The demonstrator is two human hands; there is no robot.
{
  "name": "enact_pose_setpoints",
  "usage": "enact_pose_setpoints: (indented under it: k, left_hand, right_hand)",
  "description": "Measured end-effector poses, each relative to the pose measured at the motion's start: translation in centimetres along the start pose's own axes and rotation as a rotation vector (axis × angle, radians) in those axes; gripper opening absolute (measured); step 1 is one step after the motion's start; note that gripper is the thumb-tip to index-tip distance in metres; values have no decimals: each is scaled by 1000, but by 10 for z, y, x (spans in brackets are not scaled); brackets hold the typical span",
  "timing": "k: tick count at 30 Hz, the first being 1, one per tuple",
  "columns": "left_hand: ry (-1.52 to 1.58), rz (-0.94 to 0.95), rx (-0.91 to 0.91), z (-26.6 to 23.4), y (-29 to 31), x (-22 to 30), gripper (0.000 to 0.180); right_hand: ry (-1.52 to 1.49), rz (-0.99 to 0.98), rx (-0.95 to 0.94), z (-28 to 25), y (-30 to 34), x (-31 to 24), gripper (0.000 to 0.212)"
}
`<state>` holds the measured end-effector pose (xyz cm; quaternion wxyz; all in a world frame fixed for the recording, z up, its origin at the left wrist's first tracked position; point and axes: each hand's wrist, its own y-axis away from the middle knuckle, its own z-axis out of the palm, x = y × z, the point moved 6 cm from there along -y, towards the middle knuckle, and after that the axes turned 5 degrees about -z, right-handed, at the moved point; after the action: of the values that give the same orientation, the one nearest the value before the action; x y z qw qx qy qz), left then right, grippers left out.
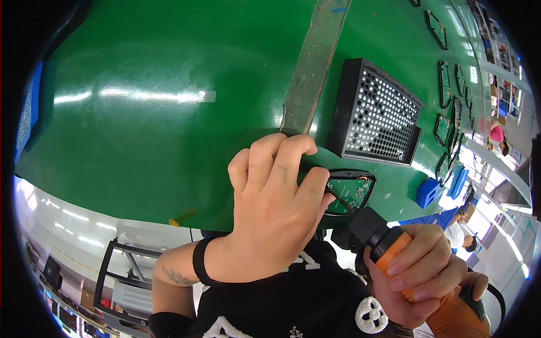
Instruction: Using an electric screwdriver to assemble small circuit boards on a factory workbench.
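Note:
My right hand [420, 270] is wrapped round an orange and black power drill [397, 248] with a thin bit [339, 200] in its chuck. The bit slants up and left to the fingertips of my left hand [276, 205], over a green circuit board [352, 190] in a black frame near the table's front edge. My left thumb and index finger close together at the bit's tip; whatever they pinch is hidden. The other left fingers are bent, resting by the end of a worn grey-green strip [307, 73]. Part of the board lies under my left hand.
Behind the board stands a black tray [350, 104] with rows of holes and many small silver pieces. Several framed circuit boards [445, 84] lie along the right side of the green table [141, 146]. A blue bin [428, 192] stands at the right edge. People are farther off.

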<state>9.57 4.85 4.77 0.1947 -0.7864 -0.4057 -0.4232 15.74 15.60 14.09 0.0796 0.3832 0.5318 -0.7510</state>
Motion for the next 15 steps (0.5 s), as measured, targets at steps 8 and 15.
enact_pose_setpoints:
  k: [8, 15]
  left_hand:
    - [63, 85, 21, -7, 3, -3, 36]
    - [61, 159, 43, -5, 5, -4, 26]
  right_hand:
    - [-65, 25, 75, -10, -9, -6, 37]
    - [-30, 49, 106, -12, -11, -5, 36]
